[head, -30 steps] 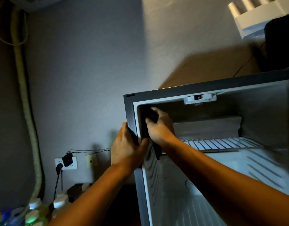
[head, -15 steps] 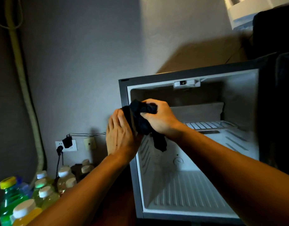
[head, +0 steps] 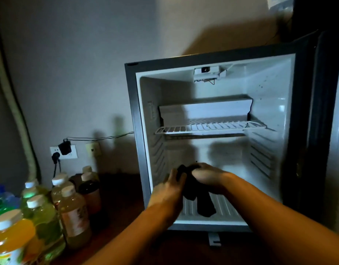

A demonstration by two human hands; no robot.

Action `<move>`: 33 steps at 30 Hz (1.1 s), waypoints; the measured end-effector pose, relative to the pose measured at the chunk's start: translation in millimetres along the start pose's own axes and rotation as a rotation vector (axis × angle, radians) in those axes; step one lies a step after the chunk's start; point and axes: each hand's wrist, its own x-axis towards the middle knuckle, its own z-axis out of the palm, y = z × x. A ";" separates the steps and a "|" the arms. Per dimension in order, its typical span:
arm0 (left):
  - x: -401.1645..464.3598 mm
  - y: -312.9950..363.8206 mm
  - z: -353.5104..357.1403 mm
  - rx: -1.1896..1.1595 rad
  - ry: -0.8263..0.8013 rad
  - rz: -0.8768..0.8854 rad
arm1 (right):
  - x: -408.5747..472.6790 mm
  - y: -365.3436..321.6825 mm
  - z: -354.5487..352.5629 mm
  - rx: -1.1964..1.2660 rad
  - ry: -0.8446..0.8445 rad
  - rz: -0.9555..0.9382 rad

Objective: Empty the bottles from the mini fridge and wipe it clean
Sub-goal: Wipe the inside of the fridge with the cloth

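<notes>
The mini fridge point(head: 132, 104) stands open with no bottles inside; a white wire shelf point(head: 208, 128) sits halfway up. In front of its lower opening both hands hold a dark cloth point(head: 200, 196). My right hand point(head: 207, 176) grips the cloth from above, and the cloth's end hangs down below it. My left hand point(head: 167, 194) is blurred and touches the cloth's left side with its fingers pointing up. Several bottles point(head: 73, 213) with white caps stand on the floor at the lower left, holding yellow, orange and reddish drinks.
The fridge door point(head: 335, 131) is swung open at the far right. A wall socket point(head: 63, 152) with a plug and adapter sits low on the wall left of the fridge, a cable running from it. A thick hose point(head: 14, 104) runs down the left wall.
Both hands came down with the cloth from the fridge's upper left frame to its lower opening. The view dropped and pulled back, showing the whole fridge and more bottles.
</notes>
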 end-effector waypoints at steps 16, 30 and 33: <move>46.1 14.8 79.8 -0.646 0.007 -0.410 | 82.0 93.0 12.5 0.097 0.416 0.103; 45.6 16.0 95.7 -0.178 -0.238 -0.329 | 86.5 122.0 2.2 -0.679 -0.013 -0.224; 51.5 13.6 98.7 -0.268 -0.168 -0.375 | 94.2 113.8 2.8 -0.814 0.024 -0.264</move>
